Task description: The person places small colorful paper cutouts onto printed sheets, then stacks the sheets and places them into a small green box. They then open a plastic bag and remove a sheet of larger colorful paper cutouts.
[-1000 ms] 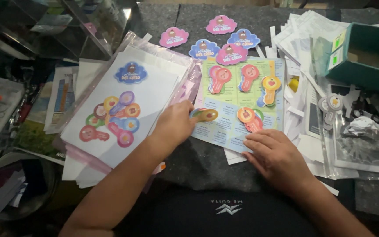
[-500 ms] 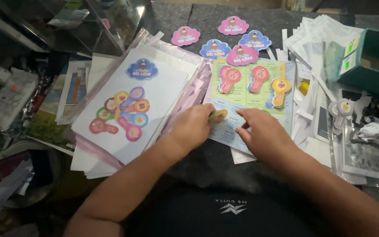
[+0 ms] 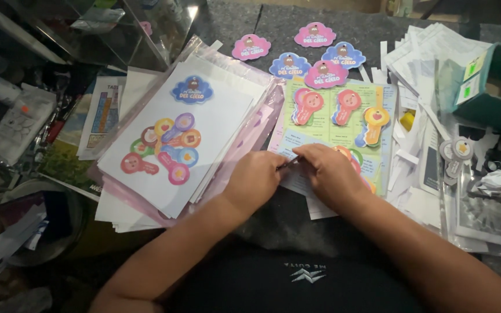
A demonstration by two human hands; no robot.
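My left hand and my right hand meet over the near edge of a green printed sheet. Both pinch a small paper cutout between their fingertips; it shows only as a thin dark sliver. On the sheet lie key-shaped paper cutouts: two pink ones and a yellow one. More are partly hidden under my right hand. To the left lies a stack of clear bags topped by a white card bearing a cluster of coloured cutouts and a blue cloud-shaped label.
Several pink and blue cloud-shaped labels lie on the dark felt at the back. White paper scraps and a teal box sit to the right. Printed leaflets and dark clutter crowd the left.
My left hand lifted a yellowish cutout off the green sheet, and my right hand came in to meet it. Both hands now hold it together.
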